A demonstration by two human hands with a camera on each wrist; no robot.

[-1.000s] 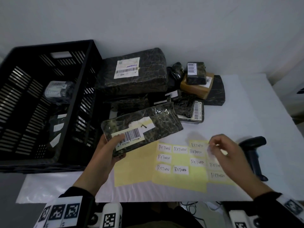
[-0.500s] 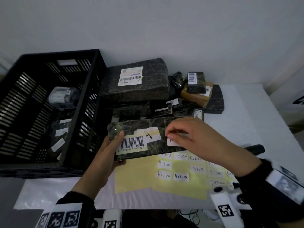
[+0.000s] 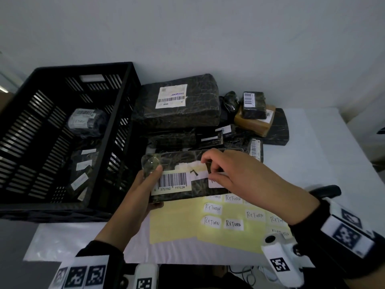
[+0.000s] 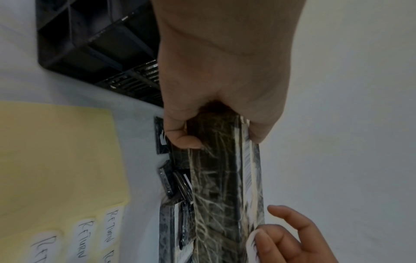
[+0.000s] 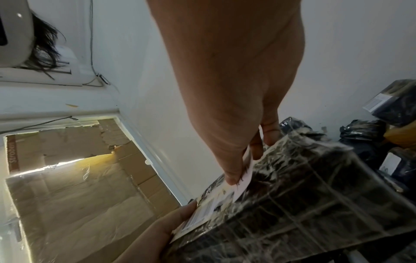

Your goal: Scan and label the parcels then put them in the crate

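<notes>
My left hand point(image 3: 150, 184) grips the left end of a flat dark plastic-wrapped parcel point(image 3: 179, 159), thumb on top beside its barcode sticker point(image 3: 173, 181). It holds the parcel just above the table, in front of the black crate point(image 3: 52, 211). My right hand point(image 3: 210, 170) pinches a white RETURN label point(image 3: 214, 183) and holds it against the parcel's top face, right of the barcode. In the right wrist view the label point(image 5: 245, 170) sits between thumb and fingers on the parcel point(image 5: 303, 195). The left wrist view shows the parcel point(image 4: 216, 178) edge-on.
The crate holds several labelled parcels point(image 3: 87, 122). A pile of dark parcels point(image 3: 177, 105) and a brown box point(image 3: 254, 124) lies behind the held parcel. Yellow backing sheets with RETURN labels point(image 3: 212, 222) lie near the front edge. A black scanner point(image 3: 325, 190) lies at the right.
My right hand lifted a label off the yellow sheet and carried it left onto the parcel. The left hand levelled the parcel and kept its grip.
</notes>
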